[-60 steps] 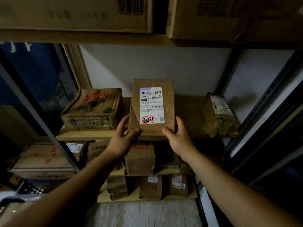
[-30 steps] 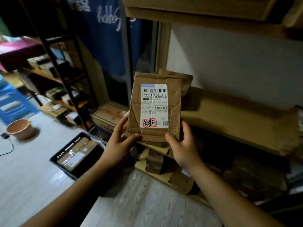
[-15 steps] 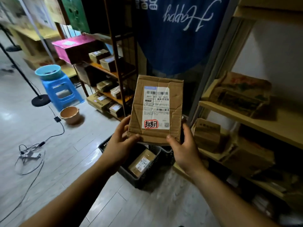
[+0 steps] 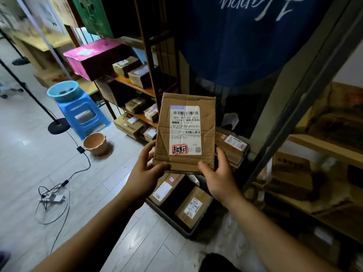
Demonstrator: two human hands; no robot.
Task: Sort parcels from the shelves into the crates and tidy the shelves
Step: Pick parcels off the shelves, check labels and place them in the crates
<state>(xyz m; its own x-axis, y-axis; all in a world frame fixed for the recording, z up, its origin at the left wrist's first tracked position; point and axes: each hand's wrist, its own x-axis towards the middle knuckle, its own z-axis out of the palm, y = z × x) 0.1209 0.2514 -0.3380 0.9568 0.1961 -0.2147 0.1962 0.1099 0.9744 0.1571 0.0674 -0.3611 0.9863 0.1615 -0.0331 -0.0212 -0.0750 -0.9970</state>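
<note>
1. The floor [image 4: 59, 173] is pale wood-look planking, and a loose black cable [image 4: 59, 193] trails across it on the left.
2. A blue stool [image 4: 84, 114] stands on the floor with a teal basin [image 4: 63, 91] on top. A brown bowl [image 4: 95, 143] sits on the floor just beside it, and the round base of a stand [image 4: 59, 125] is near the stool's other side.
3. A dark-framed rack [image 4: 147, 55] behind them holds taped cartons on orange boards, with a pink box [image 4: 92, 55] at its upper left.
4. A blue cloth [image 4: 245, 36] with white script hangs beyond.
5. At the right, light wooden shelves [image 4: 324, 148] carry more cartons, dim and blurred.
6. The parcel [image 4: 185, 132], a creased brown carton with a white label bearing a red stamp, is held upright in the air above a dark crate [image 4: 169, 216] on the floor.
7. The left hand [image 4: 146, 173] grips its lower left corner and the right hand [image 4: 220, 177] grips its lower right, thumbs on the front.
8. Two labelled boxes [image 4: 193, 207] lie in the crate.
</note>
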